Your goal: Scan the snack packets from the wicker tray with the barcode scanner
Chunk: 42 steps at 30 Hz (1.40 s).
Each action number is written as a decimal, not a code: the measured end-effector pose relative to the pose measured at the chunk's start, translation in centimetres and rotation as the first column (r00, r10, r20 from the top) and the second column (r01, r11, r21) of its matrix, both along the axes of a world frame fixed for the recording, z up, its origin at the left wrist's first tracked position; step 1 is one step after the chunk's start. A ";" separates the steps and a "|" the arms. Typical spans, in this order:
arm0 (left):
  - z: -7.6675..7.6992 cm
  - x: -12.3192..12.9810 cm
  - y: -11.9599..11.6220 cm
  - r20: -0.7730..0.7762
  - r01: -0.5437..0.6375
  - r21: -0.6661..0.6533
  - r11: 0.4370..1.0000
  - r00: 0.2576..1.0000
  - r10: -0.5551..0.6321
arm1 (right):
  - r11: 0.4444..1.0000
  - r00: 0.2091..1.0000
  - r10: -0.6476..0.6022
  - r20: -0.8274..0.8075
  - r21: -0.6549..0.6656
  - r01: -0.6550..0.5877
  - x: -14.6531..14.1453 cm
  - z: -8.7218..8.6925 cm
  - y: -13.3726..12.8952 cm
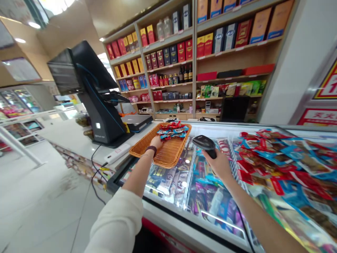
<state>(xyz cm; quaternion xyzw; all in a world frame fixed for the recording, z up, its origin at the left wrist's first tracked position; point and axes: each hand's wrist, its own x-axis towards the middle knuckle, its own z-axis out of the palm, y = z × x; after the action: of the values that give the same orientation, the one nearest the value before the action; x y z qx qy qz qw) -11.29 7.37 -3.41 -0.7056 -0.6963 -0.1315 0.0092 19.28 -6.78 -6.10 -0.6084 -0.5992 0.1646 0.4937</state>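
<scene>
A handheld barcode scanner [204, 143] is gripped by the right hand [217, 165], fingers clamped around it; a wicker tray [160, 151] of snack packets [172, 130] is touched at the rim by the left hand [156, 143], finger state undeterminable.

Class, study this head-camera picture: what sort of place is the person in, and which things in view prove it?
Probably a convenience shop's checkout counter: a point-of-sale terminal stands on the counter, the right hand grips a barcode scanner, and wall shelves carry boxed goods and bottled wine.

Wicker basket [160, 149] was tan, crisscross weave; snack packets [172, 130] were red and blue; barcode scanner [204, 144] was black; sleeve [116, 225] was cream; bead bracelet [151, 149] was dark maroon.
</scene>
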 end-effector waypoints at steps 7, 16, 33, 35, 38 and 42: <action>-0.4 0.9 0.1 -0.154 -0.024 -0.065 0.998 0.988 0.014 | 0.999 0.984 0.012 0.176 -0.051 -0.003 -1.1 -0.1 -0.4; 0.9 1.8 -3.2 -0.153 0.006 -0.065 0.998 0.988 -0.016 | 0.998 0.974 0.027 0.226 -0.056 -0.015 -1.3 0.1 -1.0; 0.7 12.0 -8.5 0.973 0.258 0.198 0.946 -0.172 -0.157 | 0.997 1.000 0.028 -0.013 0.065 -0.027 3.4 0.1 -3.1; 0.0 14.5 -8.5 0.945 0.265 0.185 0.946 -0.312 -0.097 | 0.997 0.997 0.015 -0.080 0.071 -0.009 4.8 0.0 -3.5; -1.4 17.7 -8.3 0.889 0.322 0.108 0.940 -0.455 0.054 | 0.998 0.988 0.004 -0.154 0.061 0.006 6.4 0.0 -4.0; -3.2 20.2 -8.2 0.768 0.418 0.124 0.900 -0.615 0.180 | 0.999 0.986 -0.015 -0.169 0.034 0.021 6.9 -0.1 -4.2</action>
<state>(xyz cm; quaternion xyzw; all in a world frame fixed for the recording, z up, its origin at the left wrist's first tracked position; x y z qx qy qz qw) 8.90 -0.83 -6.56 -0.2732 -0.2088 -0.5627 -0.7518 26.22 -10.96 -6.24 -0.5888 -0.5526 0.2004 0.5547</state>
